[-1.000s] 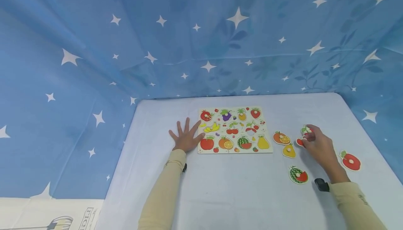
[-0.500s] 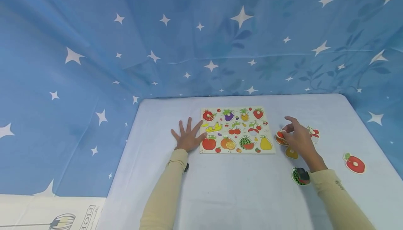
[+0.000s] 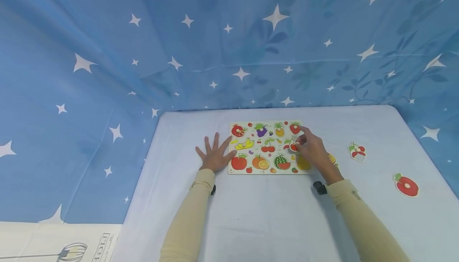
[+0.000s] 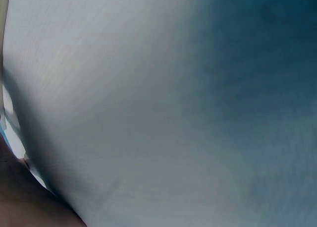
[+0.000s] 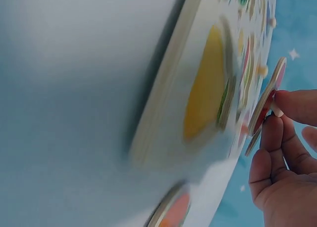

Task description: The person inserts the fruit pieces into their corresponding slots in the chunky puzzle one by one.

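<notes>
My right fingers (image 5: 271,134) pinch the red piece (image 3: 293,147), likely light and stiff, by its knob (image 5: 277,110), best hold; left fingers (image 3: 216,141) spread.

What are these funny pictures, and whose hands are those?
There's no robot here, just a person in beige sleeves. The wide picture comes from a camera on their head, looking forward and down. The blurry one comes from the left wrist, and the close-up from the right wrist. On the white table lies a fruit puzzle board. Loose pieces, like the red apple piece, lie to its right. The left hand spreads its fingers at the board's left edge. The right hand pinches a small red piece by its knob, over the board.
</notes>
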`<action>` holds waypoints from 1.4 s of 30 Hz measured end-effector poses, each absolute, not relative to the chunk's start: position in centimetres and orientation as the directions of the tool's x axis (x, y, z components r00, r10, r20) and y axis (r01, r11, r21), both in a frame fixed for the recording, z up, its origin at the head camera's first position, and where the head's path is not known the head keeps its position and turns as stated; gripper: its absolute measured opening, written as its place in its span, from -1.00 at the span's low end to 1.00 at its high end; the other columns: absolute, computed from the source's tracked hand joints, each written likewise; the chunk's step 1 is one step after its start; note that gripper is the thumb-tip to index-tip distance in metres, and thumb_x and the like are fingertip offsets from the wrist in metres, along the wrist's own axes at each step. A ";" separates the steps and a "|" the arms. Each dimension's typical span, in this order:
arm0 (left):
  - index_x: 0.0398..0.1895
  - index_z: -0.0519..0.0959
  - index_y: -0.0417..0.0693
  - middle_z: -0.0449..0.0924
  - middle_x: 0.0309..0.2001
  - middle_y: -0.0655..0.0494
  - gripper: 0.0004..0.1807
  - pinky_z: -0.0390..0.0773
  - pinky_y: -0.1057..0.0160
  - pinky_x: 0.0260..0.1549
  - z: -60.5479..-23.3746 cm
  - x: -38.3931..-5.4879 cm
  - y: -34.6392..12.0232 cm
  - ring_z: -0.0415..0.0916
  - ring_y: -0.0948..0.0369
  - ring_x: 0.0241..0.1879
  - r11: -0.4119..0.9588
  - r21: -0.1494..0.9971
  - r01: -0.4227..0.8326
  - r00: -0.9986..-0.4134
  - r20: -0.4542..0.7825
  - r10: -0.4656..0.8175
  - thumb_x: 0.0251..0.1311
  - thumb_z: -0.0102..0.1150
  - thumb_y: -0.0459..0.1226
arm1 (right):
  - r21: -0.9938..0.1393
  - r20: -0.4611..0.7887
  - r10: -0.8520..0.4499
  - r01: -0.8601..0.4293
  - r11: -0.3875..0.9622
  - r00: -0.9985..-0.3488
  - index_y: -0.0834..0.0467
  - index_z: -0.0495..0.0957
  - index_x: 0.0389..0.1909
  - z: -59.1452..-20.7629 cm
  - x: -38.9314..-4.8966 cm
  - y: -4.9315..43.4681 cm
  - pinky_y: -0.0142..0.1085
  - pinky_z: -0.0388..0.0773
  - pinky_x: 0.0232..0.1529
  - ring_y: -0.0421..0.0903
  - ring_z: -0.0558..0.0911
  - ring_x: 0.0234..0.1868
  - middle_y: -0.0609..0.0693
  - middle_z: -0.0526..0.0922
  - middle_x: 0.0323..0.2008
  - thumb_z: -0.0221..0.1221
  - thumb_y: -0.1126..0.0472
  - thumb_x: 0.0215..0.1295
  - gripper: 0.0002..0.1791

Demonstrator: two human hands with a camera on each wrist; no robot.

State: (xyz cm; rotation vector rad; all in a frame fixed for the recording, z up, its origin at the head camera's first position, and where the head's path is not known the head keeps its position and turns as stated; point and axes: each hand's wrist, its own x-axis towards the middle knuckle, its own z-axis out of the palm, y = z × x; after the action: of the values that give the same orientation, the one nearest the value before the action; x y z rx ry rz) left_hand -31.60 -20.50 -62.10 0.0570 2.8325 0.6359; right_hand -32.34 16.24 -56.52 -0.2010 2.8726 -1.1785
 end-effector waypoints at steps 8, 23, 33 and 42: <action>0.74 0.02 0.58 -0.44 0.77 0.04 -0.14 -0.57 -0.62 0.33 -62.7 -31.9 -20.6 -0.69 -0.26 0.65 0.911 0.413 0.006 -0.974 -0.203 0.099 0.44 -0.08 0.41 | -0.725 0.057 -0.233 -0.201 0.659 -0.971 0.31 0.26 0.57 -57.3 -33.4 13.3 0.05 0.59 0.00 0.12 0.61 -0.11 0.16 0.63 -0.12 0.23 0.42 0.50 -0.32; 0.75 0.00 0.59 -0.44 0.77 0.04 -0.15 -0.54 -0.63 0.34 -62.6 -32.0 -20.3 -0.67 -0.27 0.65 0.923 0.385 -0.010 -0.974 -0.214 0.079 0.45 -0.10 0.41 | -0.761 0.014 -0.298 -0.204 0.616 -0.954 0.24 0.22 0.62 -58.4 -34.7 8.1 -0.05 0.61 -0.09 0.07 0.58 -0.17 0.14 0.62 -0.12 0.23 0.42 0.49 -0.26; 0.74 0.01 0.61 -0.43 0.77 0.06 -0.15 -0.54 -0.62 0.35 -63.0 -32.0 -20.4 -0.65 -0.26 0.66 0.924 0.382 -0.009 -0.977 -0.200 0.073 0.44 -0.09 0.41 | -0.730 -0.021 -0.324 -0.207 0.652 -0.946 0.27 0.20 0.63 -58.4 -35.0 7.3 -0.06 0.65 -0.12 0.06 0.64 -0.20 0.20 0.66 -0.05 0.22 0.42 0.51 -0.26; 0.74 0.02 0.59 -0.42 0.77 0.04 -0.14 -0.54 -0.63 0.34 -63.0 -32.0 -20.6 -0.65 -0.27 0.66 0.920 0.393 -0.008 -0.976 -0.201 0.077 0.44 -0.08 0.41 | -0.690 -0.068 -0.343 -0.204 0.694 -0.937 0.24 0.29 0.58 -58.3 -34.9 7.0 0.05 0.64 0.13 0.14 0.62 -0.01 0.20 0.66 0.00 0.21 0.45 0.50 -0.32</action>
State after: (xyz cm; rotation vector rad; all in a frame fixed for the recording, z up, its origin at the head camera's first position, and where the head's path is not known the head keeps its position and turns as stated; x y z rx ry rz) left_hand -31.97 -20.55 -62.99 0.0521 2.8670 0.5880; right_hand -34.94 6.99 -58.28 -0.4429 2.7126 -1.0702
